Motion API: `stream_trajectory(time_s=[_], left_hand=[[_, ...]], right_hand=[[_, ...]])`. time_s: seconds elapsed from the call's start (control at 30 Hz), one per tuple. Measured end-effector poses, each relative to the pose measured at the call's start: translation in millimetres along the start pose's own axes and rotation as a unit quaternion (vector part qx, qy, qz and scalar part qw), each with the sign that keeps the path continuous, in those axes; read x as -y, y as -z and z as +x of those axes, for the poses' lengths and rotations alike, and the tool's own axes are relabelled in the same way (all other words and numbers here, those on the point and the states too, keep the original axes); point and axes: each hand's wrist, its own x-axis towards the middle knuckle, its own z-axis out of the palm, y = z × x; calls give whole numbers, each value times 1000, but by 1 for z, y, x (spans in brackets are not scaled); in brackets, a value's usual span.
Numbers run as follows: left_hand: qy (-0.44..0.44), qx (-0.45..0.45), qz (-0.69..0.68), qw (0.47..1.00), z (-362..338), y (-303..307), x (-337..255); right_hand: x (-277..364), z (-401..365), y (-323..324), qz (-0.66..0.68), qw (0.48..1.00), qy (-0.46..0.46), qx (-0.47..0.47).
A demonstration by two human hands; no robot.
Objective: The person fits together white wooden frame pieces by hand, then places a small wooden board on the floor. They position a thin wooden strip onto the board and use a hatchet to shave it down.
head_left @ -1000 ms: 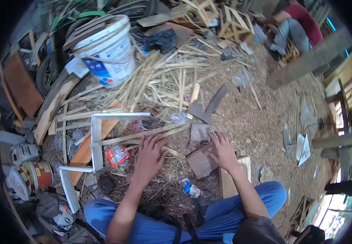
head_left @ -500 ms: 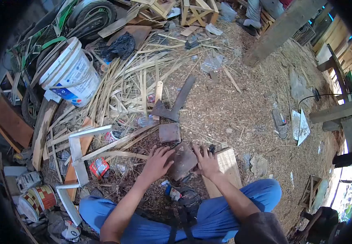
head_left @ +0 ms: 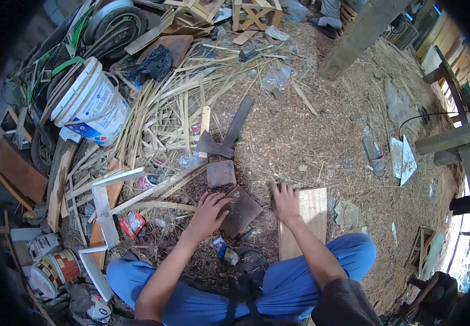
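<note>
In the head view a flat, dark, squarish slab lies tilted cornerwise on the shavings between my hands. My left hand is at its left edge, fingers spread and slightly bent. My right hand is at the left end of a pale wooden board; its fingers curl down over a small dark thing that they mostly hide. A smaller dark block sits just beyond the slab. Past that lies an axe-shaped tool with a dark blade and handle.
A white paint bucket stands at the left beside a heap of thin wood strips. A white angled frame and a red packet are near my left knee. A timber post leans at upper right.
My right hand has moved right, off the slab's edge, and its fingers have curled over the small dark thing. The slab has turned slightly. My left hand stays beside it.
</note>
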Motion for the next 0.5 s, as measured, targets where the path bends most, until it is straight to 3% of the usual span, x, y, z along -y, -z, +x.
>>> stream_trajectory(time_s=[0.13,0.37,0.4,0.43,0.5], left_hand=[[-2,7,4,1000,5,-3,-1],[-17,8,4,1000,8,11,-15],[-24,10,0,1000,10,11,-19],[-28,5,-16,999,11,12,-22],[-31,3,-27,999,10,18,-28]], right_hand=[[-28,5,7,83,995,-17,61],[9,3,63,116,978,77,155],[14,-5,49,105,987,112,44],[18,-5,59,104,988,107,45],[27,-1,82,224,960,87,146]])
